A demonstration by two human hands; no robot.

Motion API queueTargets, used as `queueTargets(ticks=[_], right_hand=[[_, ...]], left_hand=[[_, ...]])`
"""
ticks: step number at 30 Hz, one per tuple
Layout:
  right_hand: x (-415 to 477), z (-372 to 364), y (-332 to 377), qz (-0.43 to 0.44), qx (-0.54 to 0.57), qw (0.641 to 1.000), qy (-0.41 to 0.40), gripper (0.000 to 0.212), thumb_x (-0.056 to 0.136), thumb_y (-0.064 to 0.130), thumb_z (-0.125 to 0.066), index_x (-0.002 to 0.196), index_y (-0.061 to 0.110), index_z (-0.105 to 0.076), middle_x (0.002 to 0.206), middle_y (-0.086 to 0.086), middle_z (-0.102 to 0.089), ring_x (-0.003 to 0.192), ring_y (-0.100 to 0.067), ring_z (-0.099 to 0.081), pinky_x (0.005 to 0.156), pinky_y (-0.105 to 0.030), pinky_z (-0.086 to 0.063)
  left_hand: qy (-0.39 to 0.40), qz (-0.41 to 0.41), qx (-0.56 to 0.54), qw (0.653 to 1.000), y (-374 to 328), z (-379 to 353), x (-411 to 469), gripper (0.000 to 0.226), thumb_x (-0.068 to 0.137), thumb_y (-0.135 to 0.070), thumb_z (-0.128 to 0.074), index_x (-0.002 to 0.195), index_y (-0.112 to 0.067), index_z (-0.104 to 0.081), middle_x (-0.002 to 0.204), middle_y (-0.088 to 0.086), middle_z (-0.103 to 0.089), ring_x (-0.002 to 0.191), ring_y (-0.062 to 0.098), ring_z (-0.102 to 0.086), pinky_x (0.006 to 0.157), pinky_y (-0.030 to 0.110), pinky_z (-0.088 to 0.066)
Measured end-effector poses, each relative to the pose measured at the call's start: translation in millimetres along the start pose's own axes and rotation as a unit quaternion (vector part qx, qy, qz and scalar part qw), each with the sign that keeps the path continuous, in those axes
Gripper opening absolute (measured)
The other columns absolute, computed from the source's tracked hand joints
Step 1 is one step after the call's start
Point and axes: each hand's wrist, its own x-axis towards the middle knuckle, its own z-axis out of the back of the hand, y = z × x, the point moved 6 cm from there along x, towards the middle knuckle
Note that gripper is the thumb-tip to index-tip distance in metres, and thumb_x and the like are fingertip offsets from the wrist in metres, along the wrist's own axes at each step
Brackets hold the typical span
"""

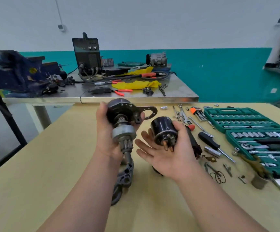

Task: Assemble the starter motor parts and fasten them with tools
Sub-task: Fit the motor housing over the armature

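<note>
My left hand (105, 131) grips a black starter motor body (119, 111) with a flat mounting flange, held above the table. A drive gear and shaft (125, 139) stick out of it toward me. To its right my right hand (167, 154) lies palm up, and the black cylindrical solenoid (165, 131) with copper terminals lies in it under the thumb. A grey cast nose housing (124, 178) lies on the tan table (68, 156) below my left hand. A dark armature (192, 141) lies on the table behind my right hand.
An open green socket set (253, 129) fills the table's right side. Hex keys (197, 113), a screwdriver (214, 144), wrenches, small brackets and a rubber ring lie beside it. Behind stands a steel bench (102, 94) with a blue vise, a welder, pliers and yellow cloths.
</note>
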Motion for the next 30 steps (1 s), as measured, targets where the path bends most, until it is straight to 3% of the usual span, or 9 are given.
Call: queueTargets(ticks=[3,8,13,17,21,23,25,27,30], right_hand=[[-25,8,-15,0.030,0.089,0.996,0.010,0.058,0.061,0.050,-0.068,0.095,0.002,-0.074,0.115,-0.023,-0.066,0.101,-0.039,-0.066,0.088,-0.045,-0.052],[-42,31,-18,0.050,0.143,0.988,-0.021,0.055,0.059,0.049,-0.071,0.093,0.005,-0.075,0.118,-0.020,-0.065,0.110,-0.036,-0.063,0.100,-0.047,-0.044],[-42,39,-2,0.105,0.104,0.989,-0.006,0.058,0.060,0.049,-0.068,0.096,0.004,-0.075,0.105,-0.020,-0.070,0.099,-0.035,-0.068,0.092,-0.044,-0.051],[-45,37,14,0.178,0.098,0.978,0.041,0.048,0.067,0.045,-0.065,0.095,0.008,-0.077,0.098,-0.014,-0.072,0.088,-0.026,-0.071,0.072,-0.033,-0.057],[-48,41,-1,0.202,-0.074,0.975,0.052,0.046,0.069,0.041,-0.066,0.107,0.015,-0.070,0.108,-0.022,-0.066,0.100,-0.032,-0.065,0.085,-0.044,-0.053],[-56,40,2,0.247,-0.237,0.939,0.037,0.034,0.069,0.042,-0.063,0.096,0.025,-0.073,0.108,-0.018,-0.065,0.103,-0.032,-0.061,0.092,-0.052,-0.046],[-67,35,11,0.286,-0.368,0.884,0.040,0.032,0.069,0.046,-0.060,0.093,0.030,-0.072,0.101,-0.003,-0.069,0.101,-0.025,-0.060,0.090,-0.052,-0.047],[-75,34,22,0.307,-0.472,0.826,0.018,0.038,0.068,0.050,-0.058,0.098,0.029,-0.068,0.104,0.005,-0.069,0.099,-0.018,-0.060,0.081,-0.043,-0.050],[-79,40,41,0.303,-0.577,0.758,-0.014,0.054,0.063,0.053,-0.062,0.112,0.030,-0.059,0.102,0.005,-0.067,0.085,-0.013,-0.067,0.063,-0.023,-0.050]], left_hand=[[-0.088,0.059,0.119,0.987,38,2,-24,0.045,0.068,-0.044,-0.060,0.090,-0.006,-0.066,0.082,0.015,-0.066,0.069,0.026,-0.067,0.058,0.029,-0.056],[-0.151,-0.021,0.416,0.897,51,11,-49,0.023,0.075,-0.020,-0.063,0.096,-0.018,-0.054,0.085,0.006,-0.059,0.064,0.012,-0.060,0.054,0.024,-0.050],[-0.022,-0.009,0.660,0.751,37,-12,-54,0.052,0.059,-0.049,-0.064,0.109,-0.044,-0.051,0.110,-0.005,-0.060,0.088,0.000,-0.061,0.074,0.013,-0.049],[0.051,0.065,0.780,0.621,40,-18,-61,0.090,0.061,-0.044,-0.073,0.141,-0.035,-0.031,0.130,-0.021,-0.038,0.106,-0.018,-0.047,0.082,-0.001,-0.036],[0.035,0.070,0.835,0.545,65,-15,-70,0.112,0.069,-0.048,-0.076,0.149,-0.034,0.001,0.129,-0.016,-0.026,0.106,0.000,-0.044,0.087,0.017,-0.038],[0.020,0.024,0.838,0.545,73,-13,-74,0.105,0.071,-0.036,-0.078,0.146,-0.034,-0.005,0.130,-0.011,-0.029,0.099,0.004,-0.047,0.080,0.020,-0.044],[-0.007,-0.001,0.808,0.589,73,-6,-76,0.095,0.072,-0.028,-0.077,0.144,-0.034,-0.015,0.128,-0.009,-0.039,0.091,0.001,-0.055,0.071,0.012,-0.045],[-0.047,-0.019,0.777,0.628,68,0,-78,0.083,0.075,-0.028,-0.074,0.140,-0.033,-0.024,0.119,-0.009,-0.048,0.085,-0.006,-0.058,0.062,0.006,-0.043],[-0.089,-0.056,0.771,0.629,65,3,-85,0.070,0.072,-0.036,-0.071,0.129,-0.043,-0.031,0.111,-0.018,-0.051,0.090,-0.002,-0.056,0.065,0.004,-0.039]])
